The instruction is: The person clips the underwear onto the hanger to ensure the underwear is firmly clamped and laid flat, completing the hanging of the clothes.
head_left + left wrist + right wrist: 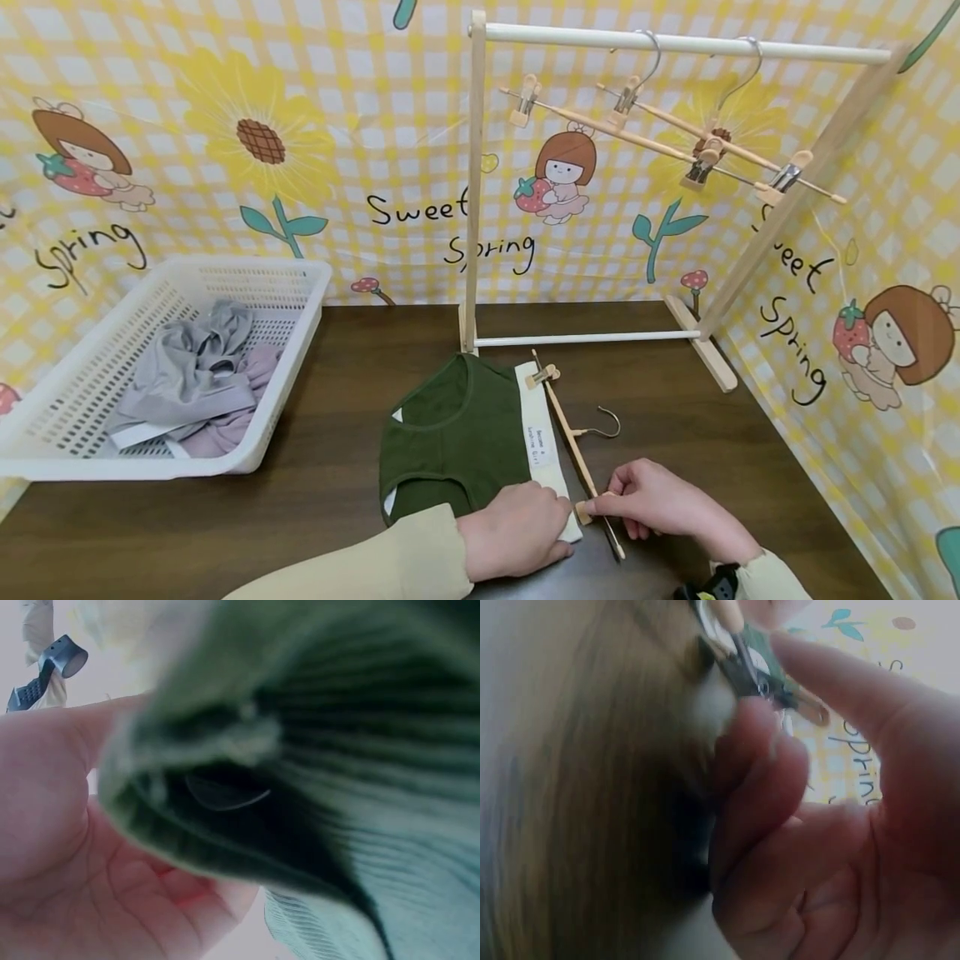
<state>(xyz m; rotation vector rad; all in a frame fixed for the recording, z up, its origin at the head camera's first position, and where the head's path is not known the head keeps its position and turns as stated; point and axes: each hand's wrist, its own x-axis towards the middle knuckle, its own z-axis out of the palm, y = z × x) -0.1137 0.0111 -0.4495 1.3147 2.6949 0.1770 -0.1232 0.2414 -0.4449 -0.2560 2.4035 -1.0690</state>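
Green underpants point(450, 425) lie flat on the table point(330, 533), and small words point(538, 447) on their white band point(534, 404) look like "Become a Sunshine Girl". The left hand point(517, 527) holds the band's near end. Just beside it, the right hand point(660, 502) pinches a clip point(583, 512) on a wooden hanger point(574, 446). Big black words point(417, 210) on the yellow checked cloth point(390, 125) behind say "Sweet Spring".

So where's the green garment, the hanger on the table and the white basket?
Green garment point(480, 437): head view, fabric's middle.
Hanger point(573, 442): head view, wooden bar.
White basket point(142, 468): head view, near rim.
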